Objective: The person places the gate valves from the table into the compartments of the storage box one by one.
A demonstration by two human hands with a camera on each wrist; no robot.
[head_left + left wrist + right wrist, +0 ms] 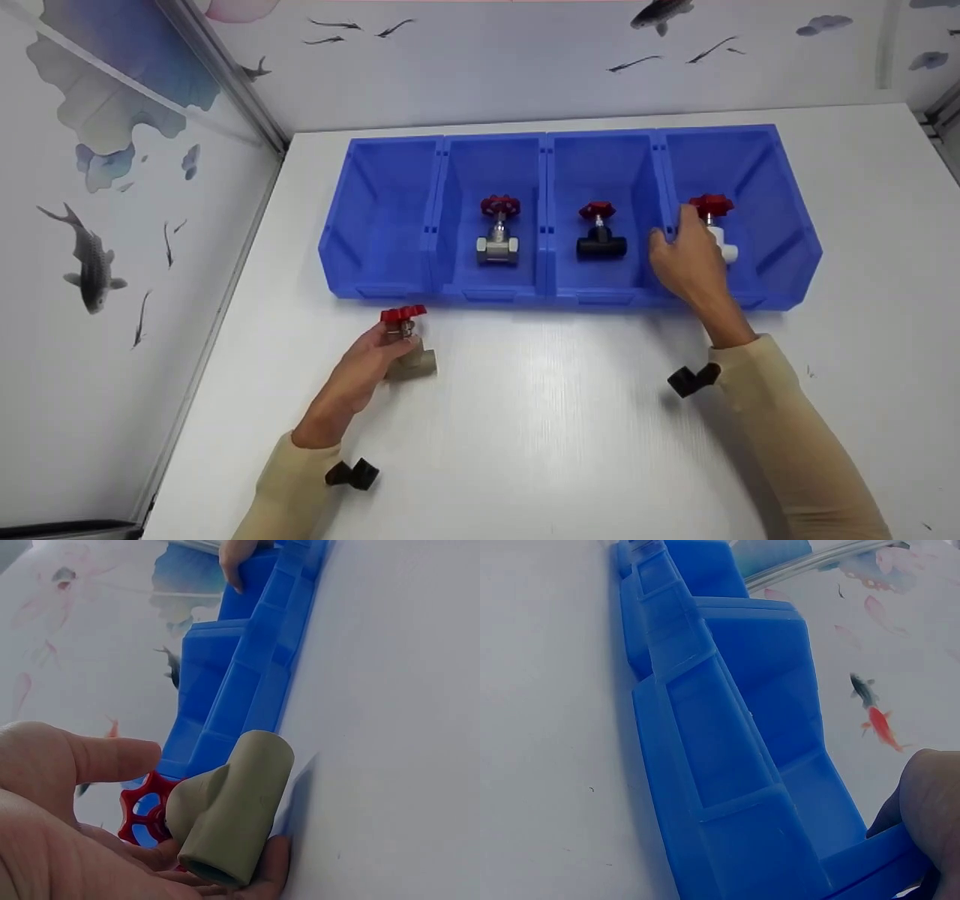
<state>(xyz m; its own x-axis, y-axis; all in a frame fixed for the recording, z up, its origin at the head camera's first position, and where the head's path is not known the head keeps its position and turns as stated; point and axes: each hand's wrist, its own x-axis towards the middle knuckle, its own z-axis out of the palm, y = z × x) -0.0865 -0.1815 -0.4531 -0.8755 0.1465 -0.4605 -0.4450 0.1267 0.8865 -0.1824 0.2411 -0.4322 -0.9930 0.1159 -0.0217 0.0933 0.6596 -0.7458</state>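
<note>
My left hand (367,366) holds a beige valve (244,802) with a red handwheel (403,313) in front of the leftmost bin. In the left wrist view its fingers lie under the valve body, with the thumb over the handwheel side. My right hand (691,259) reaches over the front of the blue bins. It grips the divider (877,862) between the two right-hand bins, thumb on the left side and fingers on the right. Just beside those fingers, a white valve (727,251) with a red handwheel stands in the rightmost bin, partly hidden by the hand.
Four joined blue bins stand in a row toward the table's back. The second bin (491,294) has a silver metal valve (497,249); the third has a black valve (601,246), both with red handwheels. Printed panels (480,67) rise behind and left of the white table (525,420).
</note>
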